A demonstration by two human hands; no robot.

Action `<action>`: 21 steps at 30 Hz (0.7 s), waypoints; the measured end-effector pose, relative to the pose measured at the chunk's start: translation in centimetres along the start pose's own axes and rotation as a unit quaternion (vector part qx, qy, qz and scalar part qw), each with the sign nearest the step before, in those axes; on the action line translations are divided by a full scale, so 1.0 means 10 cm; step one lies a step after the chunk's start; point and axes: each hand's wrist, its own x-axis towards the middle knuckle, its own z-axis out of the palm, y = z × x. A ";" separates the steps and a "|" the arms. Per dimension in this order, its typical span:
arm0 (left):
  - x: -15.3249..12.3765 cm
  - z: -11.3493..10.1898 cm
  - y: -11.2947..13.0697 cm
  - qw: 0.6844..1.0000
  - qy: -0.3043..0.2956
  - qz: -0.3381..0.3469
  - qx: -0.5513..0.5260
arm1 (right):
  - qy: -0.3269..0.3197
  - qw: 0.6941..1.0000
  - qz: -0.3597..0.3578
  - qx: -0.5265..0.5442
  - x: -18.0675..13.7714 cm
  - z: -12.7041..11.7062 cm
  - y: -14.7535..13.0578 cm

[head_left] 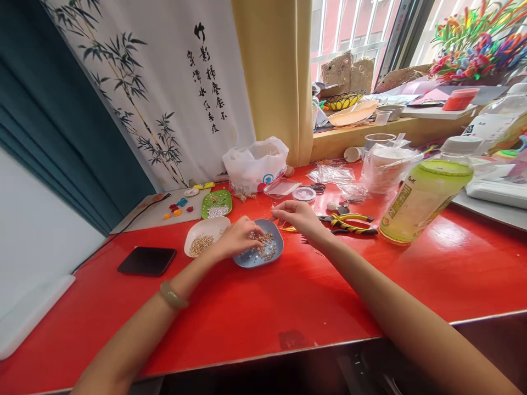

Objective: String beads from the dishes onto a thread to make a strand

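Observation:
My left hand point(242, 237) reaches down into a blue-grey dish point(258, 265), fingers bent and drawn together among the gold and clear beads point(269, 248). Whatever lies between its fingertips is too small to name. Just right of the dish, my right hand point(297, 217) is raised slightly with thumb and forefinger pinched; the thing in that pinch cannot be made out. A cream dish point(192, 230) of small gold beads point(201, 245) stands left of the blue-grey one. Behind them sits a green tray point(205, 204) with white beads point(218, 211).
Yellow-and-black pliers point(352, 225) lie beyond my right wrist, near a drink bottle point(424, 200). A black phone point(147, 260) rests at left. Farther back are a white plastic bag point(257, 162), a round tape roll point(304, 194) and clear packets point(331, 173) on the red table point(230, 329).

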 end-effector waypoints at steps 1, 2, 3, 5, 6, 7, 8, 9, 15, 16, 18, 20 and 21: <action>-0.01 -0.01 -0.01 1.000 -0.010 0.005 0.002 | 0.000 1.000 0.003 -0.001 0.00 0.00 0.00; -0.02 -0.01 -0.03 1.000 -0.016 0.004 0.005 | -0.001 1.000 0.006 -0.001 0.00 0.00 -0.01; -0.03 -0.01 -0.04 1.000 -0.015 0.000 0.010 | -0.001 1.000 0.009 0.000 -0.01 0.01 -0.01; -0.04 -0.01 -0.07 1.000 -0.002 -0.015 0.019 | -0.001 1.000 0.012 0.000 -0.01 0.01 -0.02; -0.04 0.00 -0.08 0.999 0.005 -0.022 0.023 | 0.000 1.000 0.012 -0.001 -0.01 0.01 -0.02; -0.04 -0.01 -0.09 0.999 0.010 -0.028 0.026 | 0.000 1.000 0.012 -0.001 -0.01 0.01 -0.02; -0.04 -0.01 -0.09 0.999 0.012 -0.031 0.027 | 0.001 1.000 0.011 -0.001 -0.01 0.00 -0.02; -0.05 -0.02 -0.09 0.999 0.014 -0.032 0.026 | 0.000 1.000 0.010 0.000 -0.01 0.00 -0.02; -0.03 -0.04 -0.07 0.999 0.036 -0.021 0.016 | -0.004 1.000 0.006 -0.002 0.00 0.00 0.01; -0.02 -0.03 -0.07 0.999 0.041 -0.021 0.012 | -0.006 1.000 0.003 -0.002 0.01 -0.01 0.02; 0.01 -0.01 -0.04 0.999 0.050 -0.017 0.000 | -0.011 1.000 0.004 -0.003 0.02 0.00 0.03; 0.04 0.03 0.00 0.998 0.052 -0.009 -0.015 | -0.014 1.000 0.017 -0.002 0.03 0.00 0.03; 0.06 0.05 0.03 0.999 0.051 -0.004 -0.020 | -0.014 1.000 0.027 -0.001 0.03 0.00 0.02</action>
